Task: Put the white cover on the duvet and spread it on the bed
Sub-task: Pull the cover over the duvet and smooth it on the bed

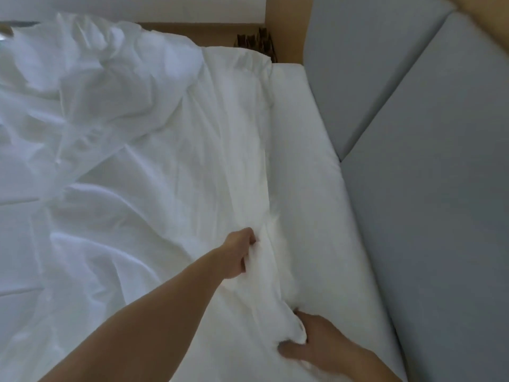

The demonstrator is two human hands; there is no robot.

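Mostly white cloth fills the view. The cover [154, 166] lies over the bed [305, 172], thin and smooth-woven, and is marked with long soft creases. At the far left it is bunched into a loose, rumpled heap, and it lies flatter toward the near side. Its right edge is gathered into a long ridge running down the bed. Beyond that ridge a bare strip of the bed's smooth, padded white surface shows, with a rounded edge. Whether the duvet is inside the cover cannot be told.

The left hand [239, 255], on a bare outstretched arm, has its fingers curled into that ridge and grips a fold of the cover. The right hand [316, 343] is nearer and lower. Its fingers and thumb are closed around a small rounded wad of cloth at the ridge's end. A narrow, twisted band of fabric runs between the two hands.

Along the bed's right side stands a grey headboard [413, 139] of flat upholstered panels with a slanting seam between them. Plain brown wooden boards [286, 31] show at the top.
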